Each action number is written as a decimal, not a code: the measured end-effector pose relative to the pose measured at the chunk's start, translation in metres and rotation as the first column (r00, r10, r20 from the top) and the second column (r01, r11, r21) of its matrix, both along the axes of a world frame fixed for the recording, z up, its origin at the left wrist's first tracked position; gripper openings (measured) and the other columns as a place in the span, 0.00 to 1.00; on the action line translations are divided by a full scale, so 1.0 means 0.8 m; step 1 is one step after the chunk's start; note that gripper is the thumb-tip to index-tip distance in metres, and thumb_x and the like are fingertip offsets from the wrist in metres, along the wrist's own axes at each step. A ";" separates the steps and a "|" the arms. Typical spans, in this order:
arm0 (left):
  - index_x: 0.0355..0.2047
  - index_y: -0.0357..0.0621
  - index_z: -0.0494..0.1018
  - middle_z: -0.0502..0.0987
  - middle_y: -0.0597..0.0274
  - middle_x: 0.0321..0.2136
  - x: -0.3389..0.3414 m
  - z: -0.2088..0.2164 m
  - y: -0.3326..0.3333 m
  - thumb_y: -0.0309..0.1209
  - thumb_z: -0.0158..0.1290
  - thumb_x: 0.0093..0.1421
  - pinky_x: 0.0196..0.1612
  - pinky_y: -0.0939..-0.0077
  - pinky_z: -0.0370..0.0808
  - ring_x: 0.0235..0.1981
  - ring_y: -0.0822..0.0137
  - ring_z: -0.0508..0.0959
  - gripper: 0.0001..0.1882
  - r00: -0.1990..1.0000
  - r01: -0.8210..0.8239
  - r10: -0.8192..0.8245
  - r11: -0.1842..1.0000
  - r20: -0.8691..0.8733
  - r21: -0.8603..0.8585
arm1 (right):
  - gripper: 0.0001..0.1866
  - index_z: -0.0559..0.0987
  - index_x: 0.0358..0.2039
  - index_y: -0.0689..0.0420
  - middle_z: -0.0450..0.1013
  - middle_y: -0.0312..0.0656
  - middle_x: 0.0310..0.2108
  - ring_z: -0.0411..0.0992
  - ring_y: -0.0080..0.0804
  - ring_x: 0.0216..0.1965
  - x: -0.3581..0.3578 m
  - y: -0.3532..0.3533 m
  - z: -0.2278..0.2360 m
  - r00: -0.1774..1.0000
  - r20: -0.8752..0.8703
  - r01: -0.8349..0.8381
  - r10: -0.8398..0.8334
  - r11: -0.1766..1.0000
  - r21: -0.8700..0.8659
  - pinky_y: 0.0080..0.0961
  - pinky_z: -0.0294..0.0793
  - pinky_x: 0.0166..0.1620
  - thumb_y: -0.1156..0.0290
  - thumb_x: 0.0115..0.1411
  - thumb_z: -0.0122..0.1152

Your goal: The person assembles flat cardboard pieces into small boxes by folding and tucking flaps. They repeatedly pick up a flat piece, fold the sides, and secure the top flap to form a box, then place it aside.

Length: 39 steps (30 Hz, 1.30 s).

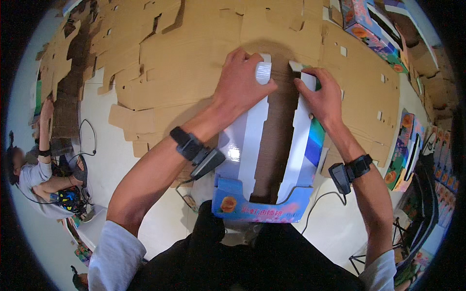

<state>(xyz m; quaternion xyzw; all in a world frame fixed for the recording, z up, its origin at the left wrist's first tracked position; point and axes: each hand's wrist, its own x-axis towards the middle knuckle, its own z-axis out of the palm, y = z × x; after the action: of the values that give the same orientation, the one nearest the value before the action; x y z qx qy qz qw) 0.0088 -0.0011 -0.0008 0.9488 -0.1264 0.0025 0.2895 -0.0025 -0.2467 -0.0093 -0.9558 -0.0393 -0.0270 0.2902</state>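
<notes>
A printed cardboard fruit box (264, 208) sits in front of me, its near end by my knees. It is blue with a peach picture on the near end. Its long white top edges fold inward, leaving a slot through which brown cardboard shows. My left hand (242, 80) is closed around the far left corner, thumb and fingers on either side of a white flap (263, 72). At the far right corner, my right hand (323, 94) pinches the box's edge between thumb and fingers, beside another small white flap (295, 66). Each wrist wears a black strapped device with a cable.
Flattened brown cardboard (184, 63) with cut-outs covers the surface ahead. Similar printed boxes stand at the upper right (371, 31) and right (405, 150). Another person (39, 179) sits at far left, a hand near cardboard. Loose cables run near my arms.
</notes>
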 end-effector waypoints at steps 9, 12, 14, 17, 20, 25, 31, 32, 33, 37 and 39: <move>0.54 0.40 0.80 0.79 0.40 0.50 -0.035 -0.032 0.010 0.39 0.60 0.69 0.65 0.52 0.72 0.59 0.42 0.75 0.20 0.997 -0.032 0.018 0.977 -0.069 -0.210 | 0.13 0.83 0.50 0.64 0.81 0.52 0.40 0.81 0.46 0.47 -0.065 -0.075 -0.041 0.996 0.092 -0.016 -0.001 0.983 0.184 0.37 0.78 0.52 0.68 0.74 0.60; 0.63 0.40 0.74 0.78 0.42 0.51 -0.014 -0.070 0.039 0.41 0.56 0.73 0.62 0.50 0.73 0.54 0.45 0.77 0.24 0.935 -0.355 0.337 0.902 -0.113 -0.245 | 0.16 0.81 0.54 0.64 0.81 0.49 0.41 0.81 0.43 0.46 -0.052 -0.128 -0.086 0.888 0.201 0.371 -0.413 0.903 0.218 0.37 0.79 0.52 0.65 0.74 0.61; 0.64 0.39 0.72 0.78 0.44 0.51 0.018 -0.087 0.068 0.42 0.54 0.74 0.60 0.50 0.74 0.51 0.48 0.79 0.25 0.870 -0.488 0.455 0.848 -0.189 -0.206 | 0.18 0.81 0.55 0.64 0.81 0.46 0.43 0.80 0.40 0.44 -0.037 -0.163 -0.105 0.802 -0.169 0.589 -0.572 0.712 0.382 0.35 0.80 0.51 0.62 0.75 0.60; 0.65 0.38 0.71 0.79 0.50 0.47 0.042 -0.088 0.101 0.42 0.52 0.76 0.53 0.58 0.77 0.46 0.57 0.80 0.25 0.681 -0.693 0.425 0.637 -0.596 -0.338 | 0.20 0.78 0.60 0.60 0.79 0.40 0.48 0.77 0.31 0.46 -0.027 -0.183 -0.110 0.644 -0.628 0.764 -0.436 0.326 0.557 0.30 0.78 0.50 0.60 0.77 0.56; 0.67 0.38 0.69 0.78 0.57 0.43 0.042 -0.076 0.098 0.41 0.51 0.77 0.45 0.68 0.77 0.41 0.66 0.79 0.26 0.611 -0.740 0.203 0.491 -0.765 -0.460 | 0.23 0.73 0.65 0.58 0.78 0.38 0.51 0.75 0.26 0.45 -0.014 -0.156 -0.097 0.683 -0.705 0.713 -0.192 0.382 0.587 0.26 0.76 0.49 0.57 0.78 0.53; 0.69 0.40 0.68 0.77 0.64 0.40 0.034 -0.059 0.058 0.36 0.49 0.77 0.38 0.72 0.76 0.38 0.73 0.77 0.24 0.654 -0.631 0.124 0.633 -0.746 -0.448 | 0.25 0.75 0.64 0.57 0.76 0.33 0.48 0.72 0.22 0.44 0.007 -0.075 -0.055 0.710 -0.694 0.681 -0.117 0.361 0.637 0.28 0.75 0.48 0.54 0.74 0.63; 0.67 0.42 0.70 0.77 0.63 0.43 0.039 -0.028 0.054 0.36 0.52 0.77 0.41 0.74 0.79 0.42 0.70 0.77 0.22 0.497 -0.763 -0.255 0.328 -0.829 -0.558 | 0.29 0.74 0.65 0.55 0.73 0.30 0.45 0.70 0.19 0.43 0.026 -0.078 0.018 0.631 -0.772 0.623 0.083 0.540 0.567 0.23 0.75 0.48 0.49 0.73 0.65; 0.67 0.42 0.70 0.77 0.63 0.44 0.039 -0.021 0.050 0.35 0.53 0.77 0.42 0.73 0.80 0.43 0.70 0.77 0.22 0.463 -0.778 -0.272 0.331 -0.844 -0.533 | 0.27 0.75 0.62 0.57 0.74 0.30 0.43 0.71 0.21 0.42 0.027 -0.077 0.027 0.672 -0.718 0.572 0.179 0.491 0.657 0.24 0.77 0.46 0.51 0.73 0.66; 0.67 0.42 0.70 0.77 0.64 0.44 0.039 -0.012 0.049 0.35 0.53 0.76 0.43 0.73 0.80 0.44 0.70 0.78 0.22 0.427 -0.782 -0.315 0.342 -0.848 -0.521 | 0.26 0.76 0.59 0.58 0.74 0.31 0.41 0.73 0.23 0.40 0.027 -0.074 0.035 0.700 -0.686 0.561 0.197 0.443 0.699 0.24 0.78 0.44 0.52 0.73 0.68; 0.63 0.46 0.72 0.78 0.64 0.49 0.027 0.014 0.043 0.39 0.51 0.78 0.46 0.72 0.83 0.48 0.70 0.80 0.18 0.594 -0.581 -0.317 0.466 -0.739 -0.667 | 0.18 0.78 0.53 0.57 0.78 0.34 0.40 0.78 0.25 0.43 0.018 -0.052 0.052 0.793 -0.596 0.501 0.127 0.421 0.756 0.25 0.81 0.44 0.57 0.74 0.67; 0.59 0.47 0.73 0.77 0.66 0.45 0.024 0.014 0.046 0.39 0.51 0.78 0.45 0.73 0.82 0.46 0.71 0.79 0.15 0.561 -0.680 -0.204 0.440 -0.803 -0.587 | 0.18 0.77 0.56 0.56 0.79 0.37 0.43 0.79 0.26 0.46 0.014 -0.053 0.051 0.796 -0.602 0.515 0.063 0.453 0.728 0.26 0.82 0.46 0.59 0.74 0.67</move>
<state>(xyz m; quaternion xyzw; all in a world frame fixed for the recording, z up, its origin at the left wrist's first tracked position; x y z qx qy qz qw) 0.0277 0.0358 0.0102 0.5650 0.1921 -0.3037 0.7427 0.0087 -0.2889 0.0319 -0.6342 0.1998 0.1919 0.7219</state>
